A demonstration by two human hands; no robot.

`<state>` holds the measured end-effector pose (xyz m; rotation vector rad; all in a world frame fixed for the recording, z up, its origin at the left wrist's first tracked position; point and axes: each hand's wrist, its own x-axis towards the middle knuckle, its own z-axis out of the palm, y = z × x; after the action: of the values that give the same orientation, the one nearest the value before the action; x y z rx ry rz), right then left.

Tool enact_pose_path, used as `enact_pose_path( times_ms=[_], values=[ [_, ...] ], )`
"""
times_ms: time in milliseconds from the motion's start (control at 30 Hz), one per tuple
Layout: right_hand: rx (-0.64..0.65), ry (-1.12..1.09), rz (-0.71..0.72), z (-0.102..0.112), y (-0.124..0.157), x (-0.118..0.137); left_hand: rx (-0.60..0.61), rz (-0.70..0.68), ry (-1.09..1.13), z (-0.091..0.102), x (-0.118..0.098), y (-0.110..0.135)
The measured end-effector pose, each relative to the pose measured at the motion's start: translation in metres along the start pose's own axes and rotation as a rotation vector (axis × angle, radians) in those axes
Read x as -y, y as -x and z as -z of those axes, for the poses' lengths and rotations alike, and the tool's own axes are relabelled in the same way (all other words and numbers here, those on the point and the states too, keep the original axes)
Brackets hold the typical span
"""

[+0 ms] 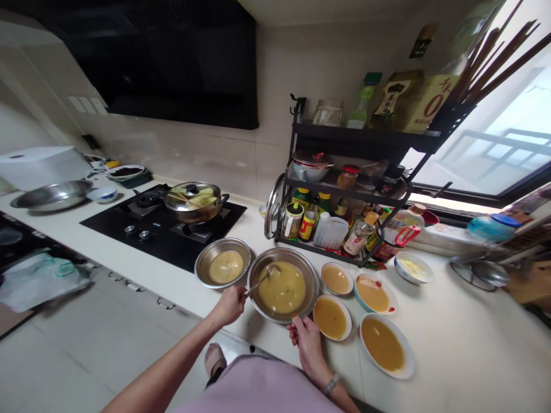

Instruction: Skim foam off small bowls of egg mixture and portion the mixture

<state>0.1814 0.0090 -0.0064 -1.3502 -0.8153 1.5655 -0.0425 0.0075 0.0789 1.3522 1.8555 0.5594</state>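
A large steel bowl (306,269) of yellow soup stands near the counter's front edge. My left hand (230,304) is closed round the handle of a metal ladle (263,277), whose cup rests at the bowl's far left rim. My right hand (305,339) grips the bowl's near rim with curled fingers. A smaller steel bowl (202,269) with pale yellow liquid sits just left of the big one. To the right, several white bowls hold orange-yellow soup, the nearest (331,317) beside my right hand and the largest (385,344) further right.
A black gas hob (163,229) carries a lidded pan (196,201) behind the bowls. A black spice rack (344,189) packed with jars and bottles stands at the back. A small bowl (413,268) sits by the rack. A steel basin (51,195) and a white appliance (38,166) are far left.
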Motion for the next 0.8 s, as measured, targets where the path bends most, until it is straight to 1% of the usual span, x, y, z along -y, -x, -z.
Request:
enact_pose_path(
  times_ms=[67, 133, 167, 233, 400, 533, 700, 800],
  values=[
    [0.0, 0.002, 0.001, 0.0, 0.0, 0.0, 0.062, 0.165, 0.259, 0.003, 0.0, -0.001],
    [0.002, 0.002, -0.002, 0.001, 0.001, 0.0, 0.108, 0.284, 0.521, 0.007, 0.002, 0.0],
    [0.002, 0.002, -0.004, 0.001, 0.001, 0.0, 0.117, 0.311, 0.616, 0.009, 0.003, 0.001],
    [0.003, 0.001, -0.006, 0.001, 0.001, 0.0, 0.134, 0.336, 0.729, 0.013, 0.004, 0.005],
    [0.004, -0.006, -0.009, 0.001, 0.0, -0.001, 0.149, 0.366, 0.853, 0.025, 0.002, 0.017],
    [-0.002, 0.001, -0.011, 0.001, 0.0, -0.001, 0.14, 0.356, 0.955, 0.041, 0.004, 0.029],
    [0.002, -0.002, 0.001, 0.002, -0.001, -0.002, 0.051, 0.336, 1.047, 0.069, 0.016, 0.042],
    [0.009, -0.002, 0.002, 0.003, -0.002, -0.003, -0.039, 0.322, 1.013, 0.081, 0.025, 0.047]
  ],
)
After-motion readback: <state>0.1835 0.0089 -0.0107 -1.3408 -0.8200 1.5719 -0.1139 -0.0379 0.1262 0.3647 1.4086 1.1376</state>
